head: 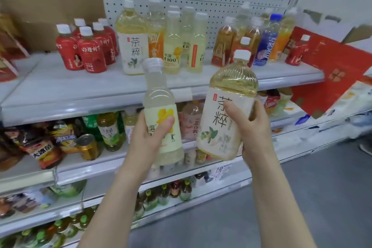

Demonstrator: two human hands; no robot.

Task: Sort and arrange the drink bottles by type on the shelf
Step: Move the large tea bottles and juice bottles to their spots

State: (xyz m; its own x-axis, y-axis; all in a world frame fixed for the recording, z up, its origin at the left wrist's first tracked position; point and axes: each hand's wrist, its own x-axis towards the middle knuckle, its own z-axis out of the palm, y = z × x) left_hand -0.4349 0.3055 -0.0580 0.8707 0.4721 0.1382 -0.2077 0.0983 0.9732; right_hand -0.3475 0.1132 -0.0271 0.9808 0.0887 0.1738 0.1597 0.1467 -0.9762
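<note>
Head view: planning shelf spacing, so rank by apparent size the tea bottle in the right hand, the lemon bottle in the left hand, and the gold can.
1. tea bottle, in right hand
2. lemon bottle, in left hand
3. gold can
The can sits farther back, so its real rank is unsure.

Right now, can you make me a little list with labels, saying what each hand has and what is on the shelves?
Left hand: holds the lemon drink bottle
Right hand: holds the big tea bottle, tilted a little
Top shelf, left: red bottles in a group
Top shelf, middle: a matching tea bottle, then lemon bottles
Top shelf, right: mixed bottles
Lower shelf: jumbled drinks and a gold can
</note>
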